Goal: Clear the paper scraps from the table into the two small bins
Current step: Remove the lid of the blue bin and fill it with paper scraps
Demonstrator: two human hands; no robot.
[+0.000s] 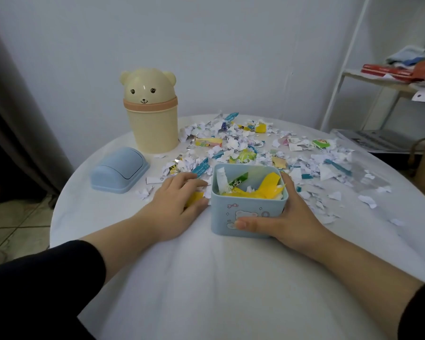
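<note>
Paper scraps (255, 148): messy band running left to right across the far half of the round table (206, 278), mostly white bits
Blue bin (231, 209): upright, mouth up, mid-table, yellow scraps inside
Right hand (297, 217): gripping its right side, thumb across the front
Left hand (174, 202): fingers curled onto a yellow scrap (194, 196), just left of it
Bear bin (152, 126): upright, far left, lid on

Blue bin (248, 212), lid (119, 169) and bear bin (152, 123) are smooth plastic, the bear's dome glossy. The table (206, 278) cover looks like matt white cloth. Scraps (243, 143) are crumpled paper, some shiny foil.
</note>
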